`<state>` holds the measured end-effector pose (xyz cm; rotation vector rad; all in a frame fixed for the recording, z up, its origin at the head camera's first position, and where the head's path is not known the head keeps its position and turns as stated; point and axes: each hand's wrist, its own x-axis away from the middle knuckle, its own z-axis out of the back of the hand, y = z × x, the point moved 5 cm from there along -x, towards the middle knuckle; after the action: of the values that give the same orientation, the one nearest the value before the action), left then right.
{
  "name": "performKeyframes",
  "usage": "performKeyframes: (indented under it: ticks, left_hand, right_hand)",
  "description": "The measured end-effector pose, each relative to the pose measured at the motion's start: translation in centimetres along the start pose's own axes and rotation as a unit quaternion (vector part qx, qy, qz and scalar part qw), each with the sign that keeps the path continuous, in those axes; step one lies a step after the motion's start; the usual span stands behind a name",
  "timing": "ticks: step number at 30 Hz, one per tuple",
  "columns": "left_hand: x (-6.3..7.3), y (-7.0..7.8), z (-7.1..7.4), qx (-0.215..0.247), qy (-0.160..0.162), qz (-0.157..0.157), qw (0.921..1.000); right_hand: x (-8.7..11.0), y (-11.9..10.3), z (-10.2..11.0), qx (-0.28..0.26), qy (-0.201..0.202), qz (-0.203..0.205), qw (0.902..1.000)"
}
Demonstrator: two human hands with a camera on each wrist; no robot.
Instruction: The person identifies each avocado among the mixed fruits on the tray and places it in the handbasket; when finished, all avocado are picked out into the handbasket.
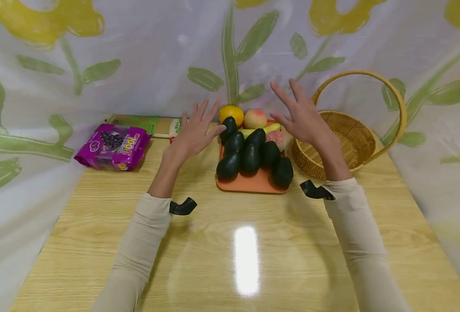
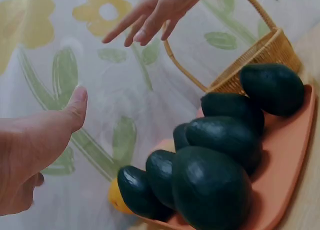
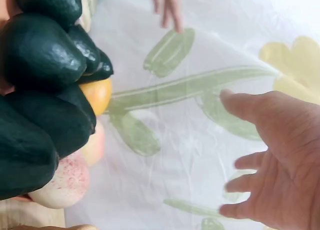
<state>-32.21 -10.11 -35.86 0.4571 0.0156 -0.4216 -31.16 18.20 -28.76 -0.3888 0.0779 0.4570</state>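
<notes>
An orange tray [image 1: 249, 185] holds several dark green avocados [image 1: 251, 159]. Behind them on it are a yellow-orange round fruit [image 1: 231, 115], two peaches [image 1: 255, 118] and a partly hidden yellow banana [image 1: 272, 128]. My left hand [image 1: 194, 134] is raised at the tray's left side, fingers spread and nothing in it. On the other side my right hand [image 1: 305, 117] is also raised, its fingers extended and holding nothing. It overlaps the wicker basket [image 1: 311, 161] in the head view. The left wrist view shows the avocados [image 2: 212, 190] close up, apart from the left thumb [image 2: 76, 107].
The basket stands right of the tray, its tall handle [image 1: 402, 110] arching up. A purple snack bag [image 1: 116, 146] lies on the left of the wooden table [image 1: 198, 260], before a flat green-and-tan packet [image 1: 145, 125]. A flower-printed curtain [image 1: 151, 65] hangs along the back and sides.
</notes>
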Motion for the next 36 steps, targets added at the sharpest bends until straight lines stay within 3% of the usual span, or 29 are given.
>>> performKeyframes:
  ticks: [7, 11, 14, 18, 24, 28, 33, 36]
  left_hand:
    - [0.3, -2.3, -2.1, 0.093, -0.01, 0.07, 0.9931]
    - [-0.1, -2.9, -3.9, 0.125, -0.052, 0.086, 0.9871]
    - [-0.3, -3.3, -5.1, 0.146, -0.098, 0.101, 0.9793]
    - [-0.7, -3.6, -6.3, 0.19, -0.136, 0.123, 0.9646]
    - [-1.8, -3.3, -7.0, 0.225, -0.158, 0.149, 0.9499]
    - [-2.1, -3.4, -7.1, 0.236, -0.171, 0.167, 0.9418]
    - [-2.5, -3.6, -7.5, 0.239, -0.181, 0.162, 0.94]
    - [-2.8, -3.8, -7.8, 0.199, -0.182, 0.143, 0.9522]
  right_hand:
    - [0.1, 0.2, 0.0, -0.03, -0.072, 0.017, 0.9968]
    - [0.9, 0.7, 0.4, -0.049, -0.129, 0.015, 0.9903]
    - [1.6, 1.1, 0.9, -0.07, -0.173, 0.003, 0.9824]
    - [2.6, 1.5, 1.4, -0.104, -0.229, -0.031, 0.9673]
    - [3.2, 1.8, 0.7, -0.15, -0.287, -0.058, 0.9443]
    - [2.9, 1.9, 0.0, -0.143, -0.315, -0.062, 0.9362]
    - [2.4, 2.0, -0.8, -0.117, -0.344, -0.065, 0.9296]
    - [2.0, 2.0, -1.4, -0.103, -0.359, -0.065, 0.9252]
